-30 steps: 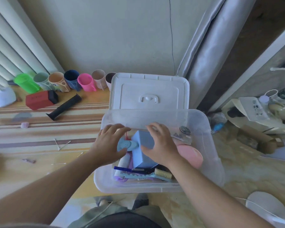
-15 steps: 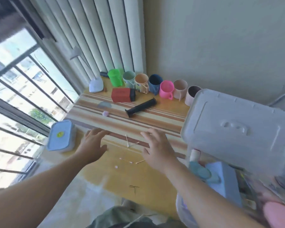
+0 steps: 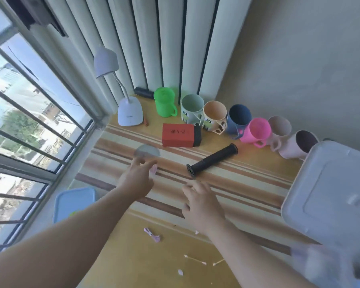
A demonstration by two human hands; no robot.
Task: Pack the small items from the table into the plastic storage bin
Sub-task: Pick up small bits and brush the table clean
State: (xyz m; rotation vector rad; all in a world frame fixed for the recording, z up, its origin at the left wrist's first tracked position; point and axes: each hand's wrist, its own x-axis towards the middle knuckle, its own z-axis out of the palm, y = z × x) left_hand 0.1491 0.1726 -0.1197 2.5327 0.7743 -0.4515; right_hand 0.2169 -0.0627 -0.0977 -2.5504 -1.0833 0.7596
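My left hand reaches out over the striped table, its fingertips beside a small pink item and just short of a grey round disc. My right hand hovers over the table with fingers loosely spread, holding nothing. A black cylinder lies beyond the right hand. A red box with a black end sits behind it. The white bin lid fills the right edge; the bin itself is almost out of view.
Several coloured cups line the back wall. A white desk lamp stands at the back left. A blue-lidded container sits by the window. Cotton swabs and a pink scrap lie on the near table.
The view has swung left from the bin to the table. Both hands left the bin and moved out over the table; the left hand now nears the pink item.
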